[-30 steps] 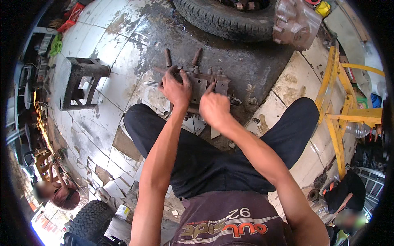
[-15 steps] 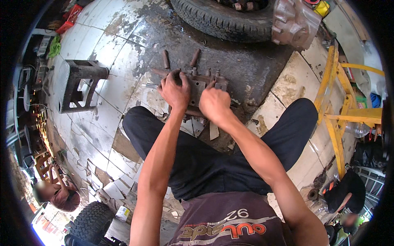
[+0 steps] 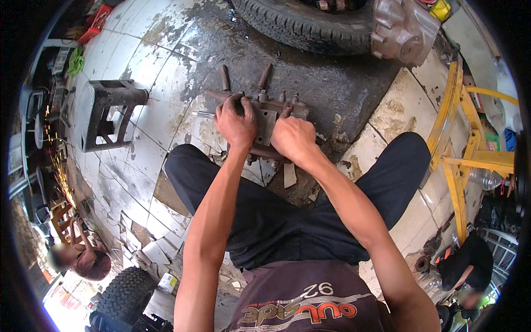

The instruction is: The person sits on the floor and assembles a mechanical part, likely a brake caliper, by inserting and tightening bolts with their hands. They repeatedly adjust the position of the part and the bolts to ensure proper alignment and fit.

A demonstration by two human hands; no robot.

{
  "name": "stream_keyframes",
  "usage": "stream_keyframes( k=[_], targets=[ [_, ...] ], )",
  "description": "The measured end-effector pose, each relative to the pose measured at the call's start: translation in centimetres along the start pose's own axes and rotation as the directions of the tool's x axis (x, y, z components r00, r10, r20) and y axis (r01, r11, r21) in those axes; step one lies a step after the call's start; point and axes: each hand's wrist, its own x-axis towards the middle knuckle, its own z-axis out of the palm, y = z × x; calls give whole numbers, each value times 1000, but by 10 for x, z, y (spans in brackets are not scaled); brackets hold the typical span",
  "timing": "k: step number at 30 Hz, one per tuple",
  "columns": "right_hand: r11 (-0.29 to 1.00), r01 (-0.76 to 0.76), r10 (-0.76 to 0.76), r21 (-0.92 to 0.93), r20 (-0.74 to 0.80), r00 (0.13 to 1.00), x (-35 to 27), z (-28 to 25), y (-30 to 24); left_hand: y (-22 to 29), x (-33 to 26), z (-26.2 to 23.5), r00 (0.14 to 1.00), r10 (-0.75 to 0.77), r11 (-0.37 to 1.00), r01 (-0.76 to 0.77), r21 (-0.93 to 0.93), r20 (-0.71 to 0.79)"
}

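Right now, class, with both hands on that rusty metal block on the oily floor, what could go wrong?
1. The left hand and right hand are bare on the rusty metal block; edges might cut or pinch.
2. The oily floor may let it slide.
3. Grinding sparks fly nearby.

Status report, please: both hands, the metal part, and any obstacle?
Left hand and right hand both grip rusty metal block on oily floor. Tyre beyond, apart. Nothing between.
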Motion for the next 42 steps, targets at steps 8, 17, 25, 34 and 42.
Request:
stream_keyframes(
  k=[8, 17, 25, 34, 42],
  targets=[
    [996, 87, -87, 1, -15, 996, -9, 9, 2, 2, 3, -1, 1000, 17, 1000, -18, -23, -17],
    [992, 10, -13, 128, 23, 1000, -5, -2, -2, 5, 3, -3, 1000, 18, 1000, -19, -25, -6],
    [974, -80, 69, 213, 58, 996, -9, 10, 2, 0, 4, -1, 999, 41, 999, -41, -29, 0],
    [981, -38, 31, 193, 40, 999, -12, 9, 5, 4, 3, -2, 1000, 11, 999, -11, -35, 3],
    [969, -90, 70, 228, 92, 993, -13, 1, 7, 7, 3, -3, 1000, -5, 1000, 5, 2, 27]
  ],
)
